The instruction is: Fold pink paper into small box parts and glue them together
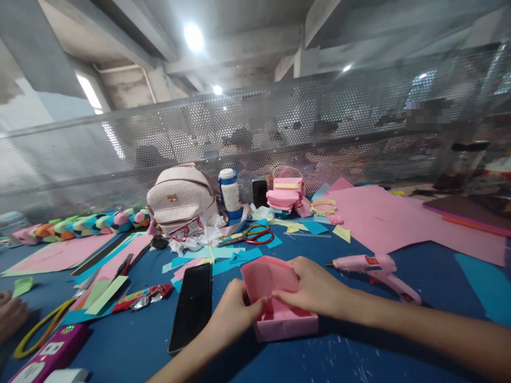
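**Two hands on a pink paper box**

While the pink box [279,314] sits on the blue desk [351,351] near the front edge, both hands close on the folded paper at its top. The left hand [233,311] pinches the box's left side with fingers curled shut on the paper. The right hand [315,290] lies over the upper flap, fingers bent down and pressing it, thumb tucked under the fold. The hands nearly meet over the box's middle.

At 9 o'clock of the box, just beside the left hand, a phone [191,306] lies face up and dark. At 2 o'clock, near the right wrist, a pink glue gun [375,271] rests on its side. At 12 o'clock, farther back, scissors [251,235] with red and yellow handles lie among blue paper scraps [223,255]. Beyond them stand a pale backpack [179,199], a white bottle [230,192] and a stack of pink paper pieces [285,197]. A large pink sheet [379,218] spreads at 1 o'clock. At 10 o'clock a chain of coloured paper pieces [80,224] runs along the desk, well apart from the box. A perforated screen [159,133] backs the desk.
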A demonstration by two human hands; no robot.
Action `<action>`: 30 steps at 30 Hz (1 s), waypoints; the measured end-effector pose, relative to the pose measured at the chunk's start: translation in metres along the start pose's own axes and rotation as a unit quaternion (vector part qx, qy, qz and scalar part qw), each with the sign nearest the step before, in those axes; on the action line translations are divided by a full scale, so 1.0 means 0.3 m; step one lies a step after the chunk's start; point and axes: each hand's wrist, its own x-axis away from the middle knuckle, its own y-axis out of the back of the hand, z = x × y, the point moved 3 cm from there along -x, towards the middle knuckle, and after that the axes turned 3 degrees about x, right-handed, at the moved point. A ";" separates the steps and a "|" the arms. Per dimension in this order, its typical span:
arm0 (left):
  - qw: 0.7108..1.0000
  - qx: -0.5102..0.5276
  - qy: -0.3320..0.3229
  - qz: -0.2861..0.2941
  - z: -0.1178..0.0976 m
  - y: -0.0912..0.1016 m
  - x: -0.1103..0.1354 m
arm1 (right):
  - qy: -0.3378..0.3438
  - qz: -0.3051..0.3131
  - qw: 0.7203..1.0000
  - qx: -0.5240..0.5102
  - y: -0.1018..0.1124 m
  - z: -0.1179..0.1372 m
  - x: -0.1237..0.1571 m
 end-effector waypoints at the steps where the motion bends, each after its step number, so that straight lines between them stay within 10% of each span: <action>1: 1.000 0.000 0.000 -0.002 0.000 0.001 0.001 | 0.000 -0.001 1.000 0.001 0.000 0.001 0.000; 30: 1.000 0.002 0.001 0.011 -0.019 -0.011 0.005 | 0.012 -0.003 1.000 0.005 0.004 0.003 0.007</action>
